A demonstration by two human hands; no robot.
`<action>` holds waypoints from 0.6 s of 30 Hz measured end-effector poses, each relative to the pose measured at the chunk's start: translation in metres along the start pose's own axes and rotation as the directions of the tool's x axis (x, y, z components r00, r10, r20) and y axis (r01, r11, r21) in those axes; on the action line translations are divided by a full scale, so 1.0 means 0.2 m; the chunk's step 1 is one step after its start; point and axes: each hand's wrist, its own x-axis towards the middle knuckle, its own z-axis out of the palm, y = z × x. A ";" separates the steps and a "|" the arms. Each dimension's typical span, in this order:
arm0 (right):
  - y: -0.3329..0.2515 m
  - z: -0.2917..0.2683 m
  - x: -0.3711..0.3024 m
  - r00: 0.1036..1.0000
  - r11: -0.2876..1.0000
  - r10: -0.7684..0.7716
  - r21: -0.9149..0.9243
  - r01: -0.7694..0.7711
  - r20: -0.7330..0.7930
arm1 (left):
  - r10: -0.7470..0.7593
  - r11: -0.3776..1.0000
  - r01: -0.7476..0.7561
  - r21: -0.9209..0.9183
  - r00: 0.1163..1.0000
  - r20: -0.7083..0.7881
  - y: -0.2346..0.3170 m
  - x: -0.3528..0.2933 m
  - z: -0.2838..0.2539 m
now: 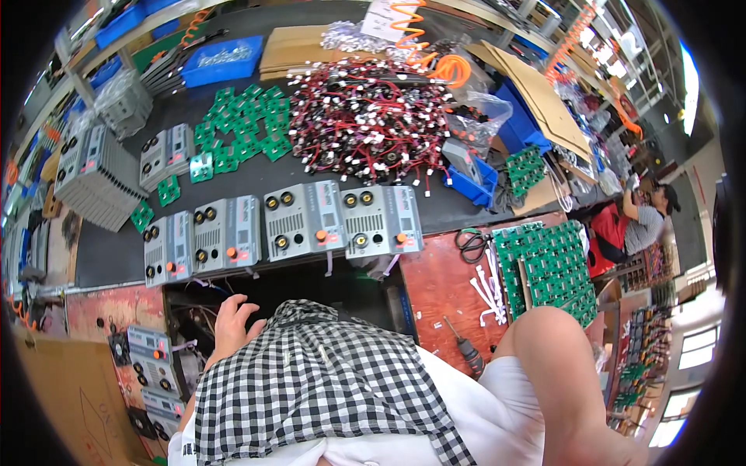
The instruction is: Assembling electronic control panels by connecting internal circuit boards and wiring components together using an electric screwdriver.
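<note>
My left hand (235,325) is low at the front of the bench, above the dark gap, near the row of grey panels. Its fingers are apart and slightly bent, with nothing seen in them. The nearest grey panel with black and brass terminals and an orange knob (225,233) lies just beyond it, untouched. Three similar panels (305,221) share that row along the bench edge. My right arm is bent at the elbow at the lower right, and the right hand lies outside the picture.
Behind the panels lie a heap of red and black wires with white connectors (365,124) and loose green circuit boards (241,116). Stacked panels (101,175) stand left. Scissors (472,245), a screwdriver (466,353) and a circuit-board stack (552,264) lie right. A co-worker (641,221) sits far right.
</note>
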 end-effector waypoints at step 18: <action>1.35 -1.28 -2.12 -0.207 -0.235 0.959 -0.954 -0.186 -0.196 | -0.422 0.907 0.419 -0.049 0.901 -0.105 0.27 0.01 0.12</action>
